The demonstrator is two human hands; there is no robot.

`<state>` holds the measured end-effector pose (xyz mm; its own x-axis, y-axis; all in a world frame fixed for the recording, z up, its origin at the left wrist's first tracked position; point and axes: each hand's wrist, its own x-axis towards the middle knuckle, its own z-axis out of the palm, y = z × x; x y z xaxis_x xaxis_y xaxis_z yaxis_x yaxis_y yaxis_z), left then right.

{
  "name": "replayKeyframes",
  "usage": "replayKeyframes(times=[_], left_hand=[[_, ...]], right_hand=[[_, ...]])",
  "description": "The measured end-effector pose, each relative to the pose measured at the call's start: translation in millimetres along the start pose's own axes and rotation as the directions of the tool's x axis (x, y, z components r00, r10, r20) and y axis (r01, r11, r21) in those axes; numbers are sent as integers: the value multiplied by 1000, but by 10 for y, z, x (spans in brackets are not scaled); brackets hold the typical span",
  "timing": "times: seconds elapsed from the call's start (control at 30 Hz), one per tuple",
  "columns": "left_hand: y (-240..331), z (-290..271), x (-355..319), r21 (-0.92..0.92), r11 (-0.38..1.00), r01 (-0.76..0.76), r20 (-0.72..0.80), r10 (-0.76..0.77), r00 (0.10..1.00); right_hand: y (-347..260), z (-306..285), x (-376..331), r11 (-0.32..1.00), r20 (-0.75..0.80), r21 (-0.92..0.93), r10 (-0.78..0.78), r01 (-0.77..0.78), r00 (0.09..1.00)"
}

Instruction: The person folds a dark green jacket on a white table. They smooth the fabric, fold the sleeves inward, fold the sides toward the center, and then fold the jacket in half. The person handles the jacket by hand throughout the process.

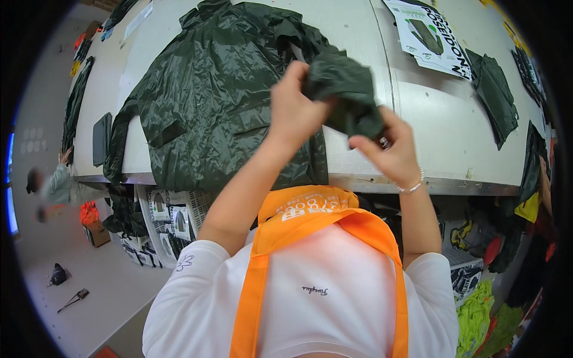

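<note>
A shiny dark green rain jacket (221,89) lies spread on the pale table, its collar toward the far side and its hem near the front edge. Both hands hold up a bunched dark green sleeve (346,86), which looks joined to the jacket's right side. My left hand (295,107) grips the sleeve's left side, its fingers partly hidden by the cloth. At the lower right end, my right hand (397,146) pinches the sleeve between thumb and fingers. The cloth is slightly smeared by motion.
Printed product sheets (427,36) and a folded green garment (494,95) lie right on the table (352,30). A flat dark packet (102,140) is at left. Packed white crates (158,224) stand below the metal edge (418,184). Another person (57,185) is far left.
</note>
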<state>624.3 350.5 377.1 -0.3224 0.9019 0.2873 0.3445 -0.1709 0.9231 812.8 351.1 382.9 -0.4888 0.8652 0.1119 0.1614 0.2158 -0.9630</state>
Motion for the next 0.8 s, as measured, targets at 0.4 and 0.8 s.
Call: replayKeyframes(times=[0.4,0.8], left_hand=[[182,-178,-136,303,896,-325,-55,357,932],[108,-229,-300,424,710,-563,24,613,790]], right_hand=[[102,-19,-31,994,-456,70,-39,79,889],[158,-20,-235,892,-431,-408,-376,195,820]])
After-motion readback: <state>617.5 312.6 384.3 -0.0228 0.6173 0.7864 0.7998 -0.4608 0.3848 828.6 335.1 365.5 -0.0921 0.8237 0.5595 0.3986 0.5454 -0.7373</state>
